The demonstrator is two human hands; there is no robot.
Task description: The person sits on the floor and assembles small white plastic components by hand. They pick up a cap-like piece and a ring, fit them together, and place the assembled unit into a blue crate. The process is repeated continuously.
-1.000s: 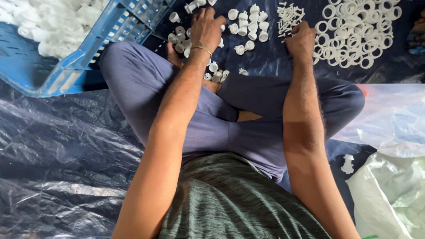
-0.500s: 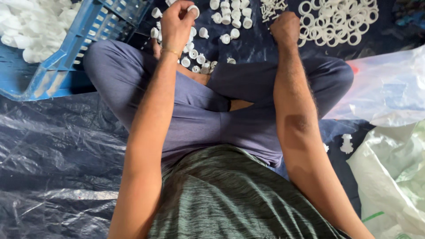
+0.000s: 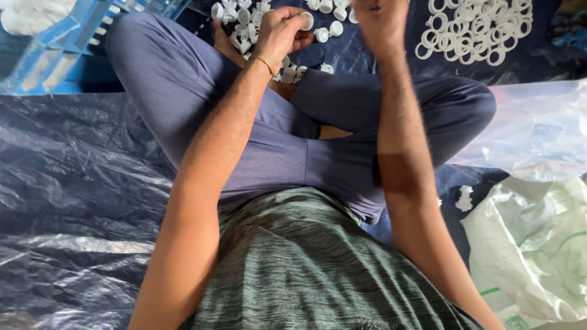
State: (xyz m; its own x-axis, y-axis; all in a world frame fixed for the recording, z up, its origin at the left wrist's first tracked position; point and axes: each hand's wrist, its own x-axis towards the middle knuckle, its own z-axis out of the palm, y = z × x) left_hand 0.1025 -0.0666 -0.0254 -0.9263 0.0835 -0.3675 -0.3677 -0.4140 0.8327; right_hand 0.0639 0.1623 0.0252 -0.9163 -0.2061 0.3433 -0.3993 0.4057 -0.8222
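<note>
I sit cross-legged on a dark plastic sheet [image 3: 73, 183]. My left hand [image 3: 282, 30], with a thin bracelet at the wrist, is closed around a small white plastic cap [image 3: 307, 21] held at the fingertips. It hovers over a scatter of several white caps [image 3: 244, 18] lying in front of my legs. My right hand [image 3: 380, 17] is curled shut near the top edge, partly cut off; whether it holds anything is hidden. A pile of white plastic rings [image 3: 477, 30] lies just right of it.
A blue plastic crate [image 3: 67, 49] stands at the upper left with white pieces in it. Clear and white plastic bags [image 3: 532, 232] lie at my right side. A small white piece [image 3: 465, 198] rests by my right knee.
The view has tilted down, so hands and parts sit higher in the frame. My left hand has lifted a white cap off the scatter; my right hand has risen from the rings.
</note>
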